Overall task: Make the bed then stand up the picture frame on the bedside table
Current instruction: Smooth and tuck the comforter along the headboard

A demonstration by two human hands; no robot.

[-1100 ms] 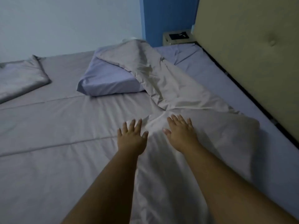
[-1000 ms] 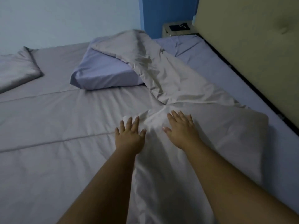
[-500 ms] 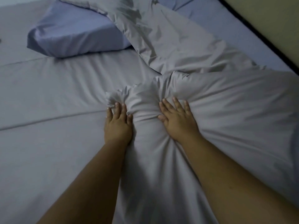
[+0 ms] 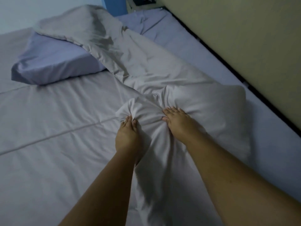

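Across the grey-sheeted mattress (image 4: pixel 48 128) the loose sheet (image 4: pixel 138 70) trails away toward the far pillow (image 4: pixel 57 62), its near end bunched in the clenched left hand (image 4: pixel 126 137) (nearer the gather), the right hand (image 4: pixel 177 121) pressing open-fingered just beside it, and the bedside table (image 4: pixel 143 4) well beyond both.

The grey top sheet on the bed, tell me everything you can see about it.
The grey top sheet looks like thin, smooth cloth, crumpled into a long ridge. Its far end drapes over the lilac pillow. Its near part is bunched where the left hand grips a fold and the right hand presses down.
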